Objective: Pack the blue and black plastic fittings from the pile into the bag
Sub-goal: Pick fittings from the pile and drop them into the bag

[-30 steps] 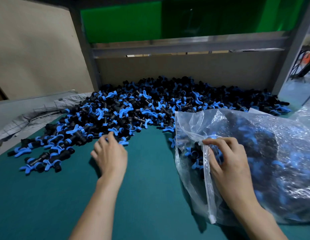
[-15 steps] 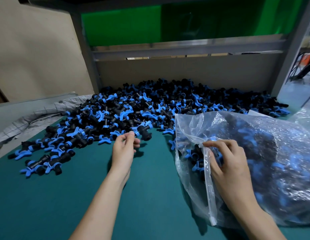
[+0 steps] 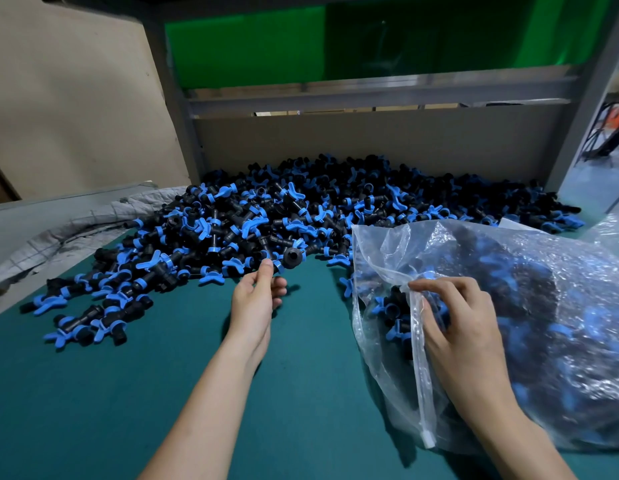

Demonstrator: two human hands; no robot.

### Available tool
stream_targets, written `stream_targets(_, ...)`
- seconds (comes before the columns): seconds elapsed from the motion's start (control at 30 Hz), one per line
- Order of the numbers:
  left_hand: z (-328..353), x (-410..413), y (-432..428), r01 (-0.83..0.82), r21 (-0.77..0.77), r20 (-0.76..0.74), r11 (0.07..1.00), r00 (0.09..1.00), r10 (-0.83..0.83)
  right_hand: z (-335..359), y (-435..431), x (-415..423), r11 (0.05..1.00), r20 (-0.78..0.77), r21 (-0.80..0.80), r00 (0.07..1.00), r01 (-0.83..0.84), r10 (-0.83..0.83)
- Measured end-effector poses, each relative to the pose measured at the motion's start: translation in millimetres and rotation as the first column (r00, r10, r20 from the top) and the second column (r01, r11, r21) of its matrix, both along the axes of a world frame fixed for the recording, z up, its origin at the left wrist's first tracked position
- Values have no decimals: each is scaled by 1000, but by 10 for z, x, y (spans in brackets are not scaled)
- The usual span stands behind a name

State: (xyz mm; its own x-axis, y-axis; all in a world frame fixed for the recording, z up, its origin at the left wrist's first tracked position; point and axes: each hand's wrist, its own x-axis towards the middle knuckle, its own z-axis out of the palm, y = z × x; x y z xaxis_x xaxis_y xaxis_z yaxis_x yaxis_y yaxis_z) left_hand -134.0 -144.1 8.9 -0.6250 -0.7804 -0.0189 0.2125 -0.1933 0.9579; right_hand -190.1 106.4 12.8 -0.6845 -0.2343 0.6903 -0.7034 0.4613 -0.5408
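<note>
Blue-black fittings [image 3: 301, 220] — clear bag [image 3: 509, 306] — teal table [image 3: 93, 393].

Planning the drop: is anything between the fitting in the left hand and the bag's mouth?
Nothing visible. The left hand pinches the fitting over bare mat, and the right hand holds the bag by its zip edge.

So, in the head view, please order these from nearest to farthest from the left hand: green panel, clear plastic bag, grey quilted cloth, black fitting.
1. black fitting: at the fingertips of the left hand.
2. clear plastic bag: close by, on its right.
3. grey quilted cloth: far to its left.
4. green panel: high up at the back.
</note>
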Motion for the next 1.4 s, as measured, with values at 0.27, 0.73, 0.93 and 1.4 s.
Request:
stream_targets(0.27, 29, -9, -8, 24, 206, -63, 978, 998, -11, 6, -3, 0, 1000, 4, -6, 1000, -8, 8)
stream_targets(0.73, 71, 88, 4, 540, 554, -555, 633, 807, -203, 11, -4, 8, 1000, 4, 5, 1000, -5, 5)
stream_targets(0.93, 150, 100, 45, 523, 279, -471, 805, 806, -360, 9, -3, 12, 1000, 9, 5, 1000, -6, 6)
stream_targets(1.4, 68, 39, 266, 408, 47, -66, 912, 912, -405, 44, -7, 43, 1000, 22, -28, 1000, -6, 6)
